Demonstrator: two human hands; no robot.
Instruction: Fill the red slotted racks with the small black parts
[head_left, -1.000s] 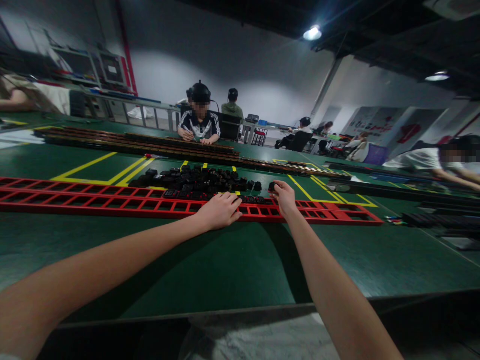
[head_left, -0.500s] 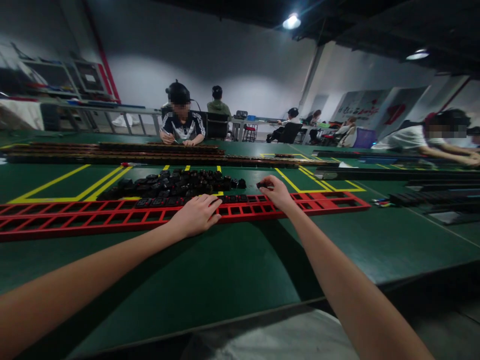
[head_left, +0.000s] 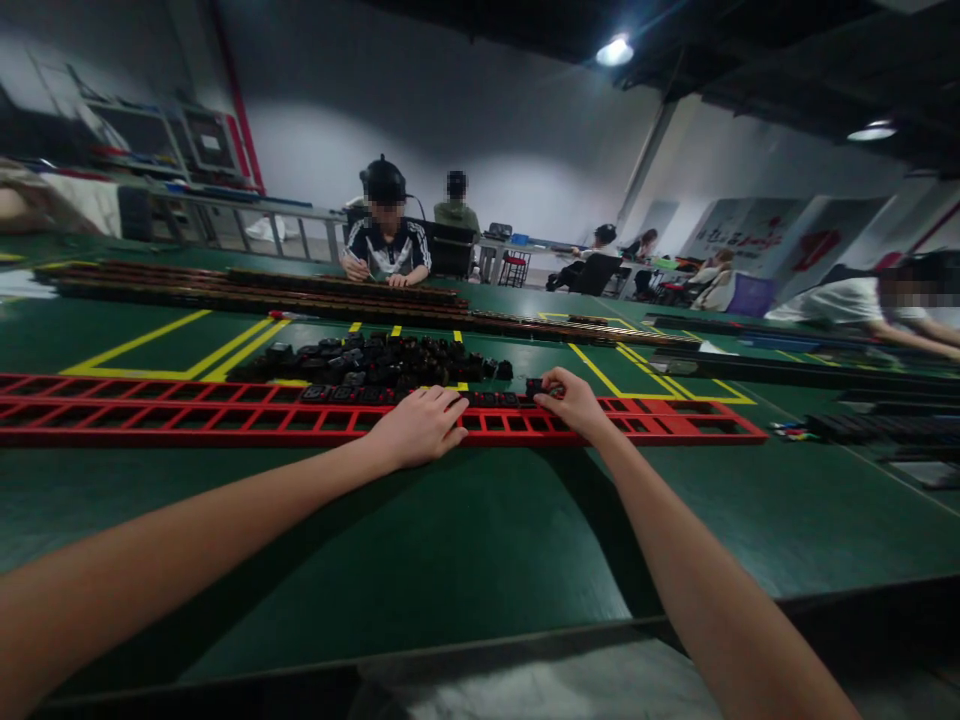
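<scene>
Reaching in from the lower left of the head view, the left forearm slanted up to the left hand, palm down at mid-frame across a red slotted frame. Its fingers lay side by side, bent forward, with the thumb spread apart; what the fingertips touched was hidden. From the lower right, the right forearm angled up and inward to the right hand, right of center, thumb and fingers pinching a small black block at the red frame's far row. A heap of black parts sat just beyond, center-left, on a green table.
</scene>
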